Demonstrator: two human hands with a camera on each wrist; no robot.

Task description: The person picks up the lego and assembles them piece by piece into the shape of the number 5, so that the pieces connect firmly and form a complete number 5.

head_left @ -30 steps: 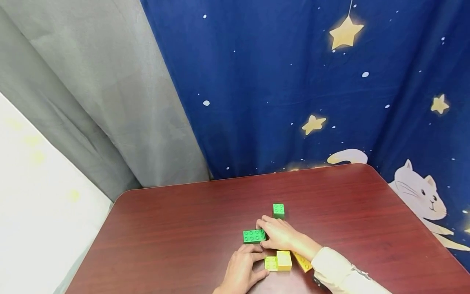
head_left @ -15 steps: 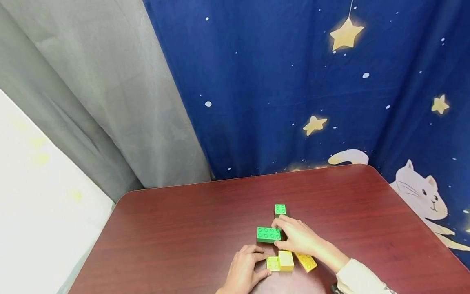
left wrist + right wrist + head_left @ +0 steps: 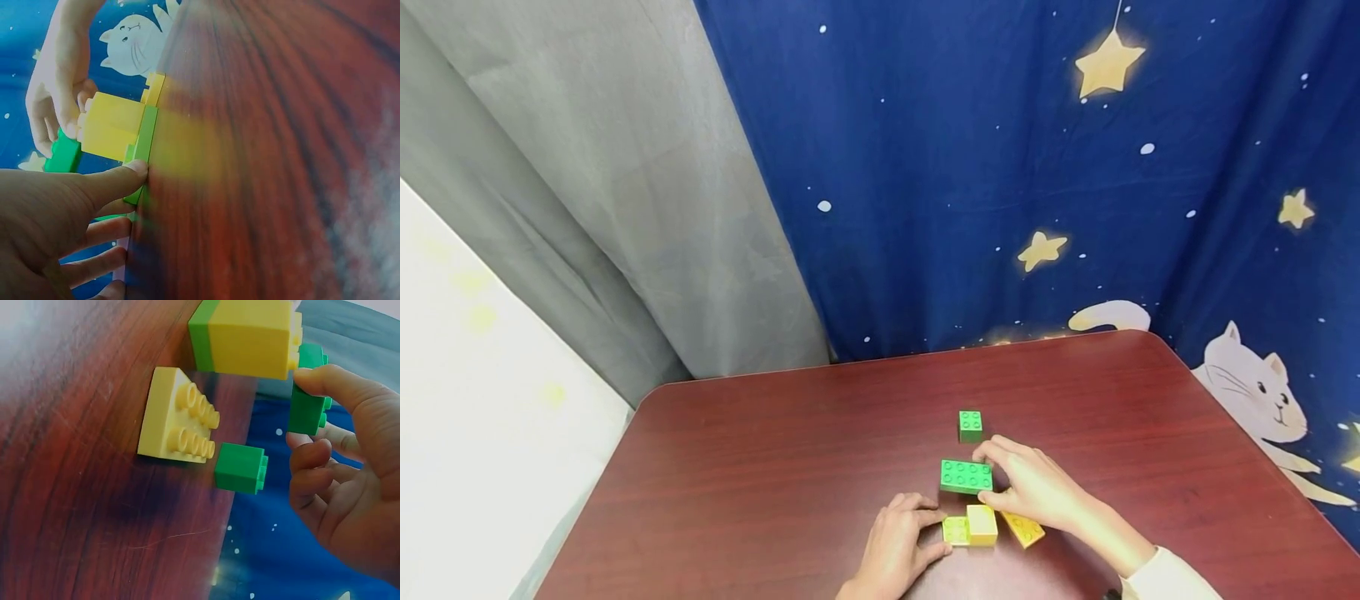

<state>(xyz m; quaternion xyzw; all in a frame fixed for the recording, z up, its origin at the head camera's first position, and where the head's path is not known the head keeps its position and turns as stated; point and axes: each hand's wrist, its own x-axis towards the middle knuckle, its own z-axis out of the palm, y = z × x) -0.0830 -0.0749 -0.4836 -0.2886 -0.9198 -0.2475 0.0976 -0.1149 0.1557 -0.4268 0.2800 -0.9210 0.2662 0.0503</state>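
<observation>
We're pinching the long green brick (image 3: 966,477) in the air with our right hand (image 3: 1037,492), and our left hand (image 3: 891,542) is gripping the light green piece (image 3: 956,531) (under the yellow block (image 3: 982,526)). We're probably building; the next move is asking for careful aim.

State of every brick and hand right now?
Lime plate: bare studs at one end
Tall yellow brick: stacked on the lime plate
Long green brick: raised off the table
Small green brick: on the table, studs up
Thin yellow brick: flat, studs up
Left hand: pinching the lime plate
Right hand: gripping the long green brick
</observation>
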